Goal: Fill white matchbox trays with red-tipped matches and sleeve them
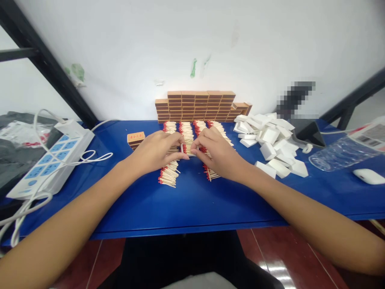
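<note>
Rows of red-tipped matches (188,134) lie on the blue table (192,200), spreading toward me on both sides. My left hand (158,150) and my right hand (215,152) meet over the rows, fingers curled. Between their fingertips they pinch a small white matchbox tray (183,148) that seems to have matches in it. A stack of brown matchboxes (200,106) stands against the wall behind the matches. One brown matchbox (136,138) lies alone to the left of my left hand.
A heap of white inner trays (270,142) lies to the right. A white power strip with cables (52,158) sits at the left edge. A clear plastic bag (339,154), a white mouse (368,176) and a dark stand (306,132) are at the right.
</note>
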